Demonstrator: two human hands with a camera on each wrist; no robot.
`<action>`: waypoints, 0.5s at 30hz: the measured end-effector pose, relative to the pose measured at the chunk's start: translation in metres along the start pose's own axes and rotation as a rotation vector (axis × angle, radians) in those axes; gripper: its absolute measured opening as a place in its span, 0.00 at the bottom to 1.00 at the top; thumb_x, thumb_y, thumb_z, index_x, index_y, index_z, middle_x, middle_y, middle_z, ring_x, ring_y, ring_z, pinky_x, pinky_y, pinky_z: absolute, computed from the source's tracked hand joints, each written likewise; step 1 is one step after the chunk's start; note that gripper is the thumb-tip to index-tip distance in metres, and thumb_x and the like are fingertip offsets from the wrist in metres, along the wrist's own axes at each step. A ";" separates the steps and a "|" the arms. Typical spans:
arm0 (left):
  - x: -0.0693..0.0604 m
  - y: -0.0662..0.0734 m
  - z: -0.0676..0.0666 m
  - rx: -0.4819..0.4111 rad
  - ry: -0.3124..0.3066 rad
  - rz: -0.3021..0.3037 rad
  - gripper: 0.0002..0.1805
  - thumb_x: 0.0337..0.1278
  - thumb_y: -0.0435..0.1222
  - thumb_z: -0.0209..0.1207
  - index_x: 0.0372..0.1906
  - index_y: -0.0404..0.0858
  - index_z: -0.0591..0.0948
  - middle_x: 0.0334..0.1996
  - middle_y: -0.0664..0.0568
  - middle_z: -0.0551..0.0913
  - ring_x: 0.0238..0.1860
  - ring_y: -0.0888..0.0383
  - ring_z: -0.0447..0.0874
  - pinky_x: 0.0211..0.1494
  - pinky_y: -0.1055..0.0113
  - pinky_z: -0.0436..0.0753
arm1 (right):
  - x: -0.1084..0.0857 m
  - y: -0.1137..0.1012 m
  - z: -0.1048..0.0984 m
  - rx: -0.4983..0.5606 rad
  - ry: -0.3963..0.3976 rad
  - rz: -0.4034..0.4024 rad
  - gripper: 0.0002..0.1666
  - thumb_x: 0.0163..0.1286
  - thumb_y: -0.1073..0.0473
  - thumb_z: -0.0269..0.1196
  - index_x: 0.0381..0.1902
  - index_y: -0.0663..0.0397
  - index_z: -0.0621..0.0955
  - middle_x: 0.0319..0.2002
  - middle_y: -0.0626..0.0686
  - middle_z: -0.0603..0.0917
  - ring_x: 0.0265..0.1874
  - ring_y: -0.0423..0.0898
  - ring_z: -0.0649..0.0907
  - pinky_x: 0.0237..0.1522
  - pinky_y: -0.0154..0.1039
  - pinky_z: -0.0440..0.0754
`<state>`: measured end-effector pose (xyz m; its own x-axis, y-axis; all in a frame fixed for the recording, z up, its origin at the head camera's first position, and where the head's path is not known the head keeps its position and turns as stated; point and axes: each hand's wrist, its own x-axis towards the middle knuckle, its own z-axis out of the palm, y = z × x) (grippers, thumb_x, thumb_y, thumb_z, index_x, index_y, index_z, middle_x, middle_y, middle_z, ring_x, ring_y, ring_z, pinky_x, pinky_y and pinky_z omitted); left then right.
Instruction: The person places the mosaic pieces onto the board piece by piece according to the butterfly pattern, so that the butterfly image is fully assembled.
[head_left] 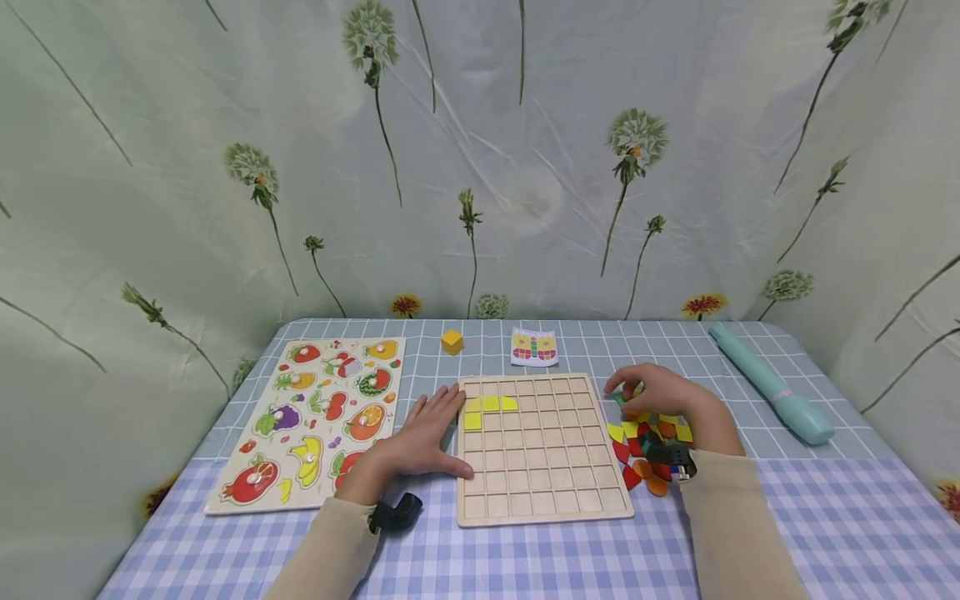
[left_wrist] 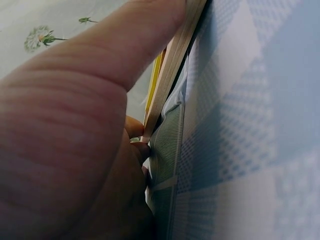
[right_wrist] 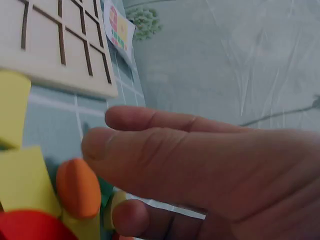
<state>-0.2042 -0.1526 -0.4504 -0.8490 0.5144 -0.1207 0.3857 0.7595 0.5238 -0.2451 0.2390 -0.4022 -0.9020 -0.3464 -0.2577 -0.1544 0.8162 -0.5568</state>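
Note:
A wooden grid board (head_left: 551, 479) lies in the middle of the table, with several yellow pieces (head_left: 491, 403) in its upper left cells. My left hand (head_left: 420, 442) rests along the board's left edge, fingers spread and thumb on the frame. Beyond the board's right side, my right hand (head_left: 663, 392) is bent over a pile of coloured pieces. A green piece (head_left: 618, 399) shows between its index finger and thumb in the head view; whether they pinch it cannot be told. In the right wrist view, an orange piece (right_wrist: 78, 188) lies beside the thumb tip.
On the left lies a fruit puzzle board (head_left: 240, 446). An orange-yellow cube (head_left: 452, 342) and a butterfly pattern card (head_left: 534, 347) are behind the grid board. A teal cylindrical object (head_left: 772, 383) lies at the far right. Red pieces (head_left: 632, 477) spread beside the board's right edge.

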 end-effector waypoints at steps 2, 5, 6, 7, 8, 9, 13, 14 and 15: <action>0.000 0.000 0.000 -0.001 0.001 0.001 0.67 0.43 0.60 0.73 0.80 0.36 0.49 0.82 0.44 0.43 0.83 0.44 0.35 0.82 0.40 0.37 | 0.000 0.005 0.000 0.021 -0.017 0.011 0.17 0.61 0.62 0.70 0.49 0.51 0.84 0.39 0.56 0.79 0.38 0.49 0.77 0.36 0.39 0.80; -0.001 0.000 0.000 -0.007 0.002 0.002 0.67 0.43 0.60 0.73 0.80 0.36 0.49 0.82 0.45 0.43 0.83 0.44 0.35 0.82 0.40 0.37 | 0.000 0.009 0.001 0.049 -0.032 0.012 0.13 0.62 0.63 0.69 0.46 0.53 0.84 0.36 0.54 0.78 0.35 0.48 0.76 0.34 0.38 0.78; -0.001 0.000 0.000 -0.010 0.003 0.002 0.67 0.42 0.60 0.73 0.80 0.36 0.49 0.82 0.45 0.43 0.83 0.44 0.35 0.82 0.40 0.37 | 0.000 0.010 0.002 0.050 -0.034 0.002 0.12 0.62 0.64 0.68 0.45 0.54 0.84 0.35 0.54 0.78 0.35 0.48 0.76 0.34 0.38 0.78; -0.001 0.000 0.000 -0.012 0.004 0.002 0.67 0.42 0.60 0.73 0.80 0.36 0.49 0.82 0.45 0.43 0.83 0.44 0.35 0.82 0.40 0.37 | 0.000 0.011 0.002 0.055 -0.035 0.001 0.11 0.62 0.64 0.68 0.43 0.54 0.84 0.34 0.54 0.77 0.34 0.48 0.76 0.34 0.38 0.77; -0.001 0.000 0.000 -0.015 0.004 0.003 0.67 0.42 0.60 0.73 0.80 0.36 0.49 0.82 0.45 0.43 0.83 0.44 0.35 0.82 0.40 0.37 | 0.001 0.011 0.002 0.061 -0.034 0.003 0.10 0.62 0.65 0.68 0.42 0.55 0.84 0.33 0.53 0.77 0.33 0.48 0.76 0.33 0.38 0.77; -0.002 0.001 -0.001 -0.015 0.004 0.003 0.67 0.42 0.60 0.73 0.80 0.36 0.49 0.82 0.45 0.43 0.83 0.44 0.35 0.82 0.40 0.36 | 0.001 0.011 0.002 0.064 -0.030 0.006 0.09 0.62 0.65 0.68 0.41 0.55 0.84 0.32 0.53 0.77 0.33 0.48 0.76 0.33 0.38 0.77; -0.001 0.001 -0.001 -0.010 0.003 0.003 0.66 0.42 0.60 0.73 0.80 0.36 0.49 0.82 0.45 0.43 0.83 0.44 0.35 0.82 0.41 0.36 | 0.001 0.009 0.004 0.069 -0.009 0.028 0.06 0.62 0.65 0.68 0.37 0.56 0.83 0.29 0.51 0.76 0.32 0.47 0.75 0.33 0.37 0.76; -0.001 0.001 -0.001 -0.010 0.003 0.003 0.66 0.43 0.60 0.73 0.80 0.36 0.49 0.82 0.44 0.43 0.83 0.44 0.35 0.82 0.40 0.36 | 0.001 0.009 0.005 0.072 -0.004 0.033 0.06 0.62 0.65 0.68 0.37 0.56 0.83 0.29 0.51 0.76 0.31 0.47 0.75 0.33 0.37 0.76; -0.001 0.001 -0.001 -0.009 0.004 0.004 0.66 0.43 0.60 0.73 0.80 0.36 0.50 0.82 0.44 0.44 0.83 0.44 0.35 0.82 0.40 0.36 | 0.001 0.009 0.005 0.071 0.001 0.035 0.06 0.62 0.64 0.68 0.37 0.56 0.82 0.29 0.51 0.76 0.31 0.47 0.75 0.33 0.37 0.76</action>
<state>-0.2031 -0.1528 -0.4494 -0.8489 0.5158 -0.1155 0.3859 0.7541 0.5315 -0.2455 0.2435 -0.4115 -0.9069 -0.3178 -0.2768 -0.0940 0.7928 -0.6022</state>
